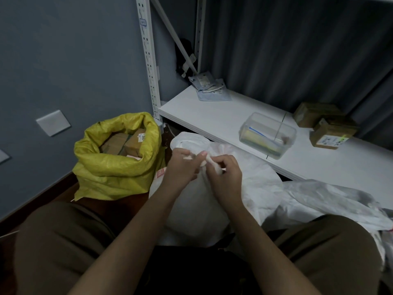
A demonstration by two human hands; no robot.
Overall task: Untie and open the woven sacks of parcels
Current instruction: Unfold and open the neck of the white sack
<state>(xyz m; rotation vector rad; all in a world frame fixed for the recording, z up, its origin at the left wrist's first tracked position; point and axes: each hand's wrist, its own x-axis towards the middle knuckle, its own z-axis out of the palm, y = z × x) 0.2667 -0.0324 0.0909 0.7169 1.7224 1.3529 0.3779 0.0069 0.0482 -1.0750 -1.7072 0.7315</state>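
Both hands work at the gathered neck of the white sack point(191, 209), which stands on the floor between the person's knees. The left hand point(180, 167) pinches the bunched top; the right hand point(225, 173) has its fingers curled round a white tie point(214, 166) there. To the left the yellow sack point(119, 167) stands open, boxes showing inside. Behind, a shelf point(212, 118) carries a clear tub point(268, 135).

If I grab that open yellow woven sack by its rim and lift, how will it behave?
The yellow woven sack would probably sag, since its rolled rim is already crumpled. It is likely heavy, given the brown cardboard parcels filling it. It may tip when pushed, as it leans and bulges.
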